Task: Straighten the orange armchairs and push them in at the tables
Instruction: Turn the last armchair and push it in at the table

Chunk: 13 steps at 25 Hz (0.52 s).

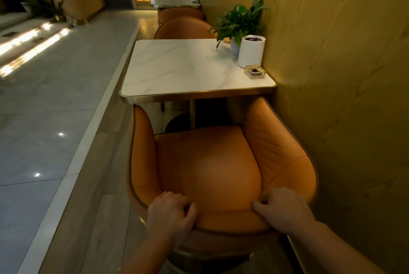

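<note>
An orange armchair (212, 163) stands right in front of me, facing a white marble table (177, 68) with a gold rim. Its two arm tips sit just under the table's near edge. My left hand (171, 211) grips the top of the backrest on the left, and my right hand (281, 205) grips it on the right, fingers curled over the rim. Beyond the table, a second orange armchair (183, 28) shows its back, and a third one (180, 13) stands behind that at a farther table (174, 2).
A potted plant (239, 23), a white cylinder (251, 51) and a small glass ashtray (255, 71) sit on the table's right side by the yellow wall (332, 74). A raised step edge (88, 130) runs along the left, with tiled floor beyond.
</note>
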### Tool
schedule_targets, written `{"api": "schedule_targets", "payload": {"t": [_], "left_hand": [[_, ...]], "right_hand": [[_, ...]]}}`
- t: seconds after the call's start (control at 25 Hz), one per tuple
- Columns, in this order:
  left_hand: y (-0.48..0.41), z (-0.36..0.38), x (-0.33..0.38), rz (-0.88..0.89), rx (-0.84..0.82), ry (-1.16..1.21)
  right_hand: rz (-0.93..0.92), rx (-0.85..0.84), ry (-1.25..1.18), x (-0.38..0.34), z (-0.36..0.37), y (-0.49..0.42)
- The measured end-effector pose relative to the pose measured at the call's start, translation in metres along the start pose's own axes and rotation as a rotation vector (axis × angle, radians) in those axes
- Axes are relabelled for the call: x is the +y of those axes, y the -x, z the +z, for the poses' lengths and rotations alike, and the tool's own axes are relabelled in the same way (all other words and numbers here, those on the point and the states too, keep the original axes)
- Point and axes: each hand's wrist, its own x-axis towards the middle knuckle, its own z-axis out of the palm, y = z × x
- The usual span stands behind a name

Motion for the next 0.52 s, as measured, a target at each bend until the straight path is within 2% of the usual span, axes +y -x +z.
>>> {"api": "schedule_targets", "payload": {"t": [0.28, 0.52], "left_hand": [[0.001, -0.01, -0.001, 0.027, -0.145, 0.032], [-0.007, -0.008, -0.01, 0.057, -0.134, 0.012]], "right_hand": [[0.002, -0.006, -0.044, -0.006, 0.001, 0.005], [0.072, -0.039, 0.003, -0.006, 0.005, 0.003]]}}
